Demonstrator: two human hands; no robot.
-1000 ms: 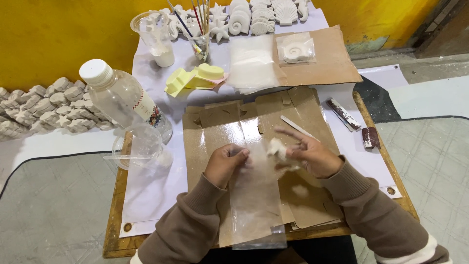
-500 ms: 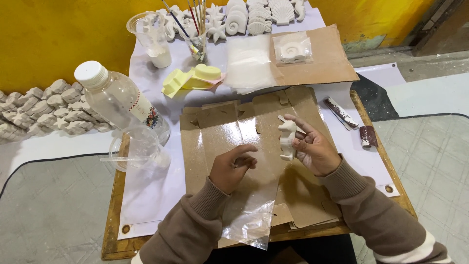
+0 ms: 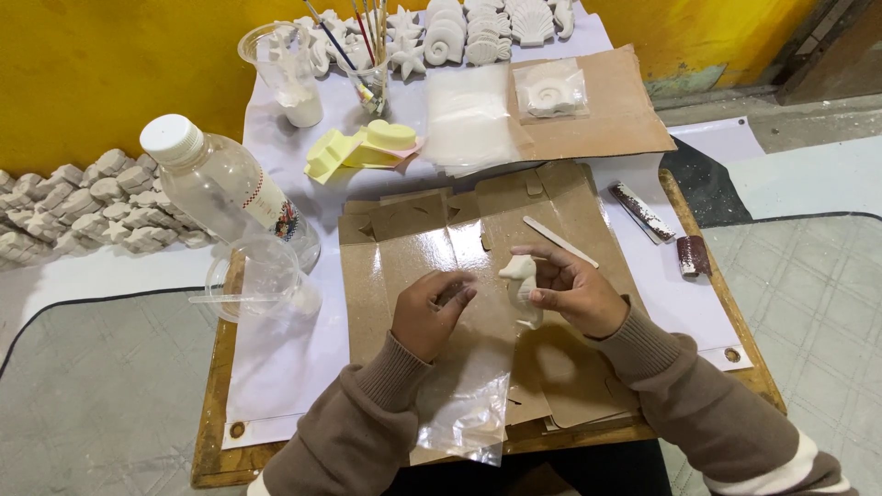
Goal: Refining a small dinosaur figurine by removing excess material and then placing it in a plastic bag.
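Spanning the middle of the desk point(image 3: 276, 386), flattened brown cardboard point(image 3: 570, 367) carries a clear plastic bag point(image 3: 469, 404) that trails toward the near edge. A clear plastic bottle point(image 3: 225, 188) lies tilted near the left edge — white shell casts point(image 3: 496, 28) line the far edge. The right hand point(image 3: 574, 294) grips a white seahorse figure point(image 3: 521, 287) upright above the cardboard's centre. The left hand point(image 3: 430, 312) — fingers curled narrow — pinches the bag's upper end, just beside the seahorse figure.
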